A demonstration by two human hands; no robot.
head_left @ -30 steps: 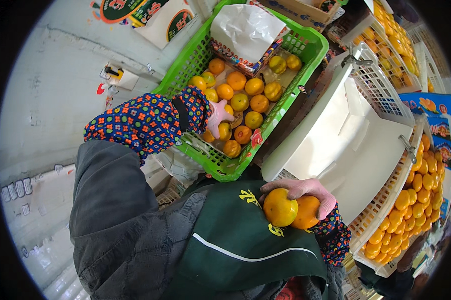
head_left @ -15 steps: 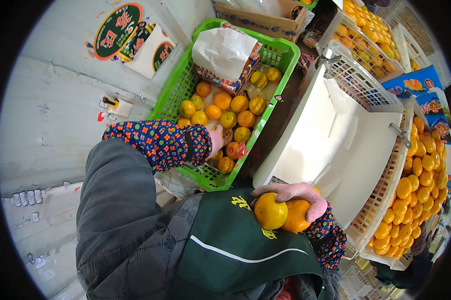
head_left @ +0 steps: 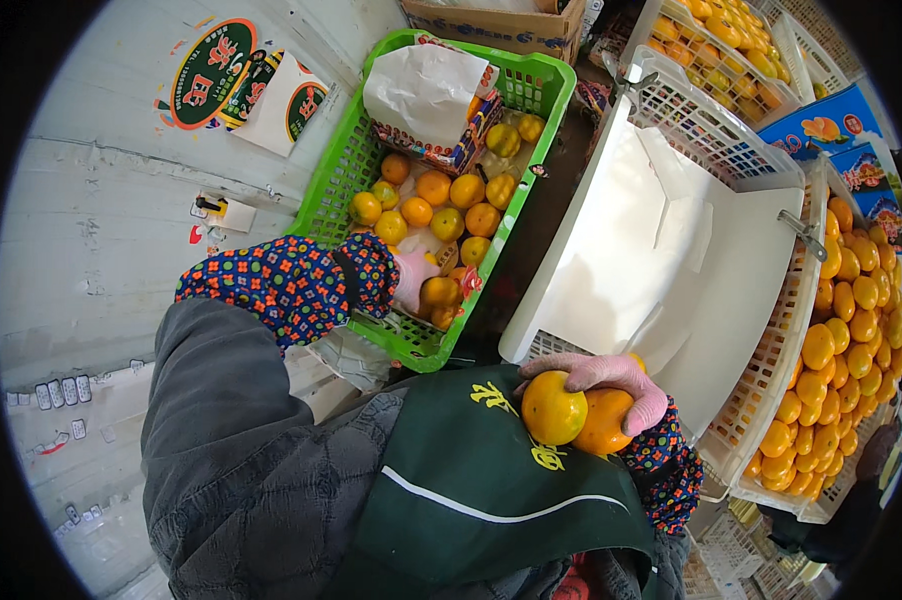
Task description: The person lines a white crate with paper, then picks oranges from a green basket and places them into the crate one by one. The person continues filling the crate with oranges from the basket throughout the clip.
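Note:
My right hand [head_left: 611, 374], in a pink glove, is closed around two oranges at my lap: a yellowish one [head_left: 554, 408] and a deeper-coloured one [head_left: 603, 421]. A bit of orange also shows behind its knuckles. My left hand [head_left: 413, 277], gloved in pink too, reaches into the near end of a green plastic basket [head_left: 321, 210]. Its fingers are closed on an orange [head_left: 440, 291]; the fingertips are partly hidden. Several more oranges [head_left: 433, 187] lie loose in the basket, beside a patterned box with white paper [head_left: 421, 88] at its far end.
Right of the basket stands a white crate lined with white sheet [head_left: 611, 250], with a metal clip [head_left: 803, 232] on its rim. Beyond it are crates heaped with oranges [head_left: 841, 340] [head_left: 721, 40]. A cardboard box [head_left: 501, 25] is behind the basket. A pale wall panel [head_left: 101, 260] rises at left.
My left hand has closed on an orange and shifted it slightly among the others. My right hand keeps its oranges. The whole view has shifted a little.

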